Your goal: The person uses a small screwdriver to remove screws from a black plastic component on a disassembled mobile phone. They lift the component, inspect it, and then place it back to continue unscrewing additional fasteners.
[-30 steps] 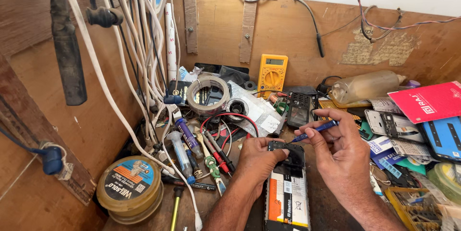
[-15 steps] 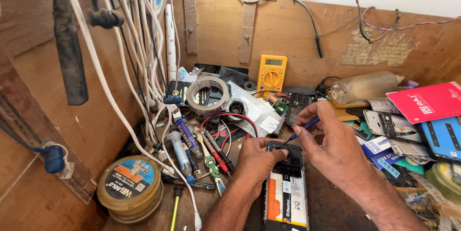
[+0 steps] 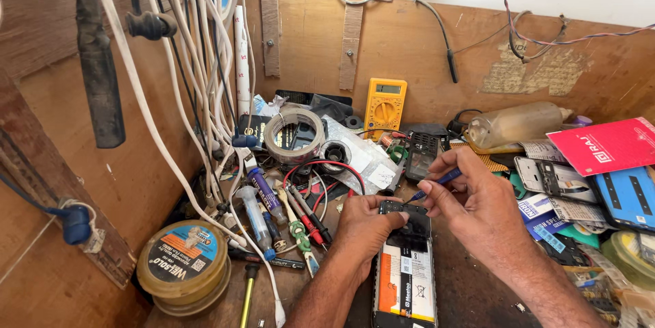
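An opened phone (image 3: 404,270) lies face down on the wooden bench, its white and orange battery showing. My left hand (image 3: 365,229) presses on the phone's upper left corner, fingers curled over its top edge. My right hand (image 3: 471,202) pinches a thin blue-handled screwdriver (image 3: 437,183) between thumb and fingers. The screwdriver's tip points down and left at the top of the phone, just beside my left fingertips.
A yellow multimeter (image 3: 384,106) leans on the back board. A tape roll (image 3: 293,136), red and black test probes (image 3: 307,215), a syringe (image 3: 254,215) and a round tin (image 3: 183,266) crowd the left. A plastic bottle (image 3: 515,123), red booklet (image 3: 607,145) and phone parts (image 3: 552,178) lie right. White cables (image 3: 198,62) hang left.
My right hand has brought the blue screwdriver down and left, from above the bench clutter to the phone's top edge. My left hand has stayed on the phone.
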### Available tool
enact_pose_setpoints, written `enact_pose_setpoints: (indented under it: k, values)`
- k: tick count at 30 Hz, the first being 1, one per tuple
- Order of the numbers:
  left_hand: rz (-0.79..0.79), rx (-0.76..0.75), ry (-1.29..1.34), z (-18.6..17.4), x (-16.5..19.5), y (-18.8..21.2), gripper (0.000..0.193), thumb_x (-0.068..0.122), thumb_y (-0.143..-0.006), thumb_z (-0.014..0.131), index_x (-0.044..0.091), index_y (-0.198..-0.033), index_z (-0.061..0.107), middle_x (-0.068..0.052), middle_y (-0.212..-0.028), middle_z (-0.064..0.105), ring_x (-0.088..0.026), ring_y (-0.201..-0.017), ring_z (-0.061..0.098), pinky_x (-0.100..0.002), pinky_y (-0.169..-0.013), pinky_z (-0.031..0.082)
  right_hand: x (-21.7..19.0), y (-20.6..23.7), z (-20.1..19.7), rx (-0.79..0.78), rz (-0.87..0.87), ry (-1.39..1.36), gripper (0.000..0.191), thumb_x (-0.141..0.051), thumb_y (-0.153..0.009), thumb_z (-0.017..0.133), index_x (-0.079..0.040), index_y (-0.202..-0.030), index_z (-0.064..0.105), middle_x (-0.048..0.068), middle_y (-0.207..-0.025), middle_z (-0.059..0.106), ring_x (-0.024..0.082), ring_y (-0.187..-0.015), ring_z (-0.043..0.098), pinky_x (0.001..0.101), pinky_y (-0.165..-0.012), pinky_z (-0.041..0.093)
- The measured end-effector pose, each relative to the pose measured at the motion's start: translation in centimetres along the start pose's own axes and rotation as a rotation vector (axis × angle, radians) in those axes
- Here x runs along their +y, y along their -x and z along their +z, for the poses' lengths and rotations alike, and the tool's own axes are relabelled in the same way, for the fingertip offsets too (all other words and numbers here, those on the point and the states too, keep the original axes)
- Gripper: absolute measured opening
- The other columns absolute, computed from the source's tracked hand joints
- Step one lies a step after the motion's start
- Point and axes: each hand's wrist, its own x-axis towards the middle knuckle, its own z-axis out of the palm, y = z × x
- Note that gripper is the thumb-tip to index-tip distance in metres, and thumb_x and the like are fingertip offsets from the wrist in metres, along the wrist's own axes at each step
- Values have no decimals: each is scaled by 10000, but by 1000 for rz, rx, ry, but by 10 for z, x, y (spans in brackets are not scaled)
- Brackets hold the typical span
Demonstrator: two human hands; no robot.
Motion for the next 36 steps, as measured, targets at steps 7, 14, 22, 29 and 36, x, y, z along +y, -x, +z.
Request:
enact_pose_setpoints:
  k: [7, 14, 22, 29, 36]
  values:
    - [14, -4, -15, 0, 2, 1, 298, -71, -783, 732, -66, -1078, 693, -136, -830, 757, -169, -659, 711, -292, -592, 592, 6, 1, -1, -17, -1, -33, 175, -23, -897, 667, -2, -1041, 570, 97, -892, 706, 139, -715, 742, 301, -605, 665]
    - [3, -3, 5, 1, 2, 1, 296, -68, -781, 730, -66, -1075, 693, -142, -825, 755, -173, -655, 713, -293, -587, 594, 3, 1, 0, 19, 2, 35, 219, -76, -882, 716, -12, -1036, 575, 77, -808, 732, 131, -670, 737, 301, -556, 628]
    - [-9, 7, -9, 1, 3, 1, 291, -72, -786, 727, -55, -1073, 685, -134, -820, 751, -171, -648, 707, -294, -579, 587, 5, 4, 0, 79, -44, 47, 189, -82, -907, 699, -3, -1014, 566, 78, -755, 725, 118, -674, 750, 275, -582, 639]
    - [13, 7, -16, 0, 2, 0, 286, -72, -785, 730, -60, -1069, 691, -136, -822, 748, -171, -647, 706, -293, -577, 587, 9, 5, 3, 79, -76, 28, 189, -70, -899, 702, -5, -1012, 566, 74, -759, 733, 124, -664, 738, 287, -582, 633]
    - [16, -6, -13, 1, 2, 1, 285, -77, -783, 722, -59, -1066, 695, -140, -826, 753, -172, -650, 710, -294, -579, 590, 11, 7, 5, 87, -63, 28, 199, -86, -899, 707, -10, -1022, 571, 88, -754, 730, 127, -663, 740, 289, -579, 633]
